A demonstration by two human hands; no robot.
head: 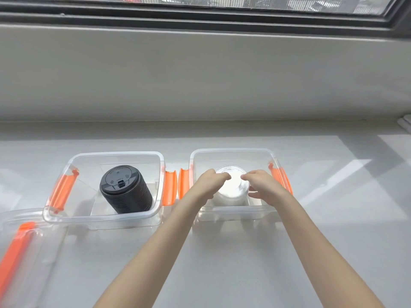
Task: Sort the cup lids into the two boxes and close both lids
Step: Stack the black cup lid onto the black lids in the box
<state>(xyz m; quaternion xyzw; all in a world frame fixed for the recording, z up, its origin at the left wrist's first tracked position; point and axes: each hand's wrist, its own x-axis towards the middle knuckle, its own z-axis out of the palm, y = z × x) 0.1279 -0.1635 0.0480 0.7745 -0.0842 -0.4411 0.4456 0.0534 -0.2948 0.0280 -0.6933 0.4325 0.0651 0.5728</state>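
Desk (222, 274): pale grey surface, carrying every item listed; a window frame (200, 16) runs along the wall behind it. Landmark for places: right box (231, 152), clear plastic, open-topped, with orange latches on both short sides, standing right of centre on the desk. Left box (115, 154): same clear make with orange latches, also open, standing just beside the right box on its left, the facing latches nearly touching. Loose box lid (26, 245): clear with an orange strip, lying flat on the desk far to the left of the right box and nearer the viewer, partly cut off by the picture's edge. Black lid stack (127, 190): dark ribbed column of cup lids, tilted, lying inside the left box, top face turned toward the viewer. Clear lid stack (232, 192): whitish translucent cup lids, standing inside the right box at its middle. Left hand (209, 182): reaching into the right box, fingers curled and resting on the left top edge of the clear lid stack. Right hand (262, 184): inside the same box, fingers bent against the right side of the clear lid stack, thumb lower on its wall; the two hands cup the stack between them.
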